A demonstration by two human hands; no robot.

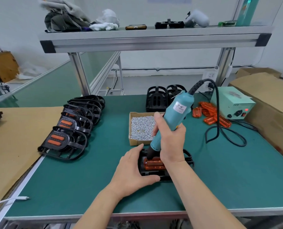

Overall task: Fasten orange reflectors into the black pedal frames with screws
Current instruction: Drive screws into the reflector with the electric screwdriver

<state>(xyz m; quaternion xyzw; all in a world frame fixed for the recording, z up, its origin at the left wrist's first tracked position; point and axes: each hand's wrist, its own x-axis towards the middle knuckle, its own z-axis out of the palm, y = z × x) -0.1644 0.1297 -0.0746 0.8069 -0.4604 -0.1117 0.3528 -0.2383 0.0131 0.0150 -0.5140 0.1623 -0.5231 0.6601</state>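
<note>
Reflector [154, 164] sits in one frame [163, 177], just nearer than the screw box [137, 142]. Left hand [134, 171] holds the frame's left and near edges. Right hand [172, 142] grips the driver [175, 113], its tip on the reflector's left end. Two empty frames [155, 98] stand behind the box, about five finished frames [71, 129] lie to its left, and a reflector pile [210, 113] to its right. Open mat [71, 187] runs nearer to the table edge.

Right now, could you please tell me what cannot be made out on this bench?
All in the head view:
1. Screw and bit tip at the orange reflector: hidden by the black nose of the electric screwdriver.
2. Left part of the pedal frame: covered by the left hand gripping it.
3. Screwdriver's mid body: wrapped by the right hand.
4. Control box small print: too blurred to read.
</note>
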